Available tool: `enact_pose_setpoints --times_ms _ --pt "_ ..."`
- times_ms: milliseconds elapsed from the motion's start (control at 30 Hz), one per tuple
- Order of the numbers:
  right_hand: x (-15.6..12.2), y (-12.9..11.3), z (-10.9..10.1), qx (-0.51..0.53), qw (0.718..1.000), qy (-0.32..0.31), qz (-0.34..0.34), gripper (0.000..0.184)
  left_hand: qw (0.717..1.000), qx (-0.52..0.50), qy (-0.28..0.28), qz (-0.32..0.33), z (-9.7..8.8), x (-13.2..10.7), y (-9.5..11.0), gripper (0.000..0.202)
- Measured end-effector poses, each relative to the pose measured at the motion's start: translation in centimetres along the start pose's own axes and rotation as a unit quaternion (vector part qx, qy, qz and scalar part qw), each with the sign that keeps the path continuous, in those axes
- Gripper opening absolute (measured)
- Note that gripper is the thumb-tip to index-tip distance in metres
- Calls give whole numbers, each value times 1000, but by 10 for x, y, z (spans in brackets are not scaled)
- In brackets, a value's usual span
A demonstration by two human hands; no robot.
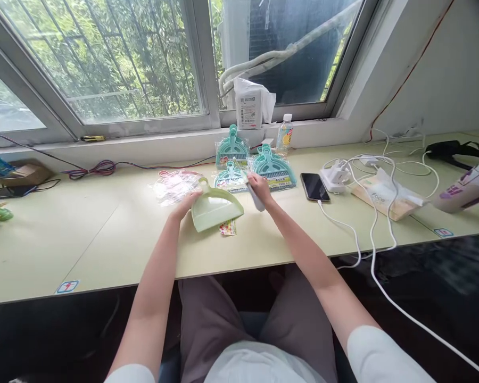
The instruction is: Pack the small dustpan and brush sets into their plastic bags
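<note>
1. Dustpan (pixel 215 211): pale green, held between the bench's (pixel 115 250) front and back edges, its handle toward the back edge; whether its underside touches the surface, you cannot tell.
2. Your left hand (pixel 186 206): fingers closed on the dustpan's left side, below the handle.
3. Your right hand (pixel 260 188): fingers closed around a brush (pixel 256 198), its pale grey strip slanting toward the front edge, just beside the dustpan and apart from it.
4. Printed card (pixel 229 228): partly covered by the dustpan's lower rim, on the front-edge side.
5. Clear plastic wrapping (pixel 174 186): crumpled, with pink parts, left of the dustpan's handle.
6. Teal packaged sets (pixel 272 169): three, grouped beyond your hands toward the back edge.
7. Bottle (pixel 285 136): upright near the back edge, behind the sets.
8. Phone (pixel 315 187): right of your right hand, joined to a white cable (pixel 345 226) that runs to the front edge.
</note>
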State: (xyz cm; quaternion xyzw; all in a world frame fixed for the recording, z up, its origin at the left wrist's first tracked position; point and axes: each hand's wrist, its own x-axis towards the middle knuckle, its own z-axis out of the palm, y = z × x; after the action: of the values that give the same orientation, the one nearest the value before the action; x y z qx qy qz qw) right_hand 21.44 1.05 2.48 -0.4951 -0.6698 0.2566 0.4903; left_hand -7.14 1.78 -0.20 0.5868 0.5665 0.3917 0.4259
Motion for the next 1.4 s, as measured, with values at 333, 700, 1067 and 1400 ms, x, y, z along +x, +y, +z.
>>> enact_pose_setpoints --times_ms 333,700,1067,1400 --pt "-12 12 15 -436 892 -106 -56 27 952 280 72 100 -1 0 -3 42" --pt "-6 6 6 -408 911 -55 -10 31 935 324 133 54 -3 -6 5 45" --pt "-7 7 11 -382 915 -130 -10 46 912 395 93 61 8 -12 10 32" --pt "-25 -13 29 -325 944 -38 -42 49 976 177 20 125 30 -14 22 35"
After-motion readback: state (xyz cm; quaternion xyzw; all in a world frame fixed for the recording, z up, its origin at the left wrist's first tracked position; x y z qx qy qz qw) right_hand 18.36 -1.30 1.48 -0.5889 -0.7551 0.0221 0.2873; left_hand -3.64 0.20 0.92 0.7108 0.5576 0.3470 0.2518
